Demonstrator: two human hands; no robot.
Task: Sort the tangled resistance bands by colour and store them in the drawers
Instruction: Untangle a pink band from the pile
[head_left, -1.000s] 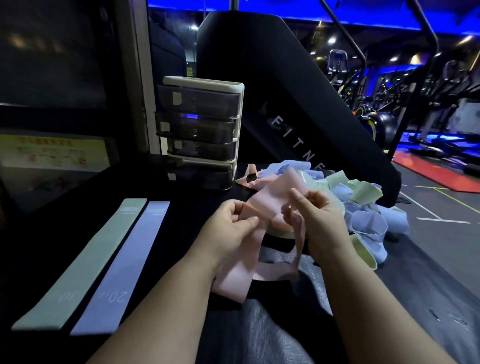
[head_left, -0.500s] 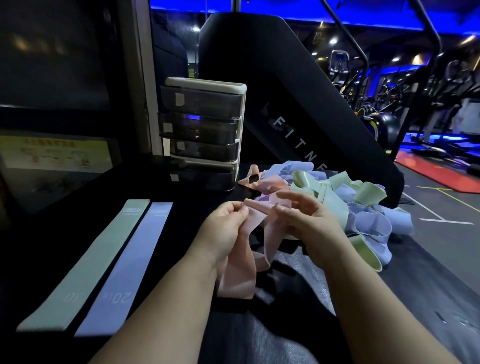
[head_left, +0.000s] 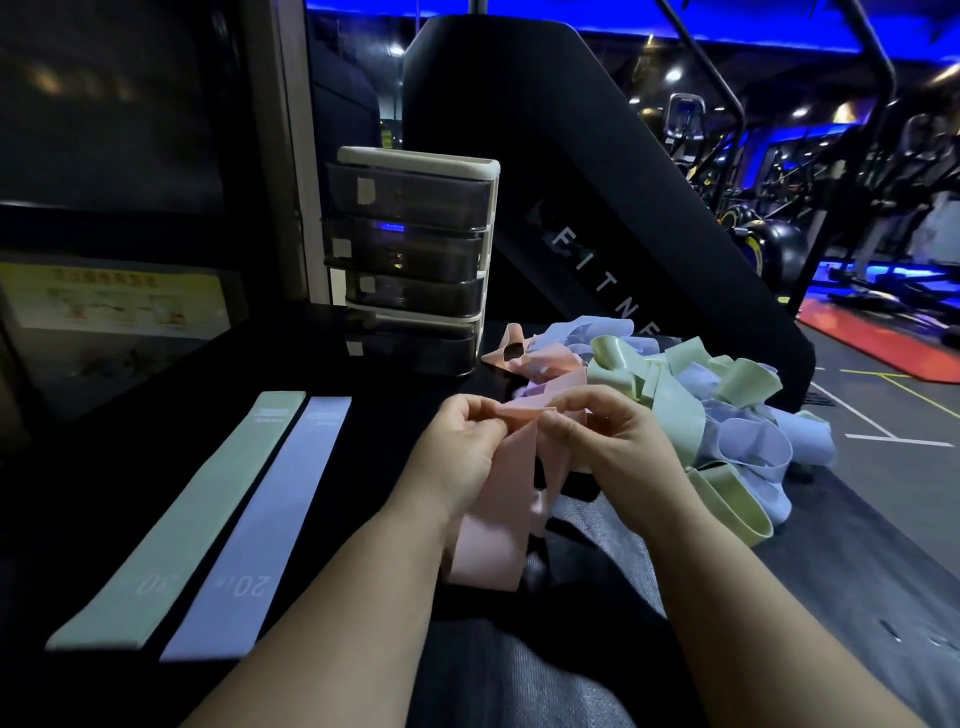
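I have the pink band (head_left: 488, 540) pinched by its top edge. My left hand (head_left: 462, 447) and right hand (head_left: 615, 441) are close together, and the thumb and fingertips of each curl onto the same folded strip. The rest hangs down in front of me in twisted loops. Just beyond my right hand a pink strip runs up toward the pile (head_left: 727, 415) of green, lilac and pink bands. I cannot tell whether that strip is part of this band or another one, so mine may not be fully free.

To do this well, I think I should draw my hands apart slowly along the edge so the twist runs out, and watch that strip as I go. If the pile stirs, I should stop and lift the snagging loop off rather than tug. These bands stretch, and a pull could drag the whole heap toward the table edge.

Once it lies flat as a single loop, it belongs on the table (head_left: 104, 493) just beside the lilac band (head_left: 270, 519), which lies next to the green band (head_left: 192, 514) on my left, one row per colour. The drawers (head_left: 410, 249) stand behind those two, well apart from my hands, so I judge storing comes after the sorting.
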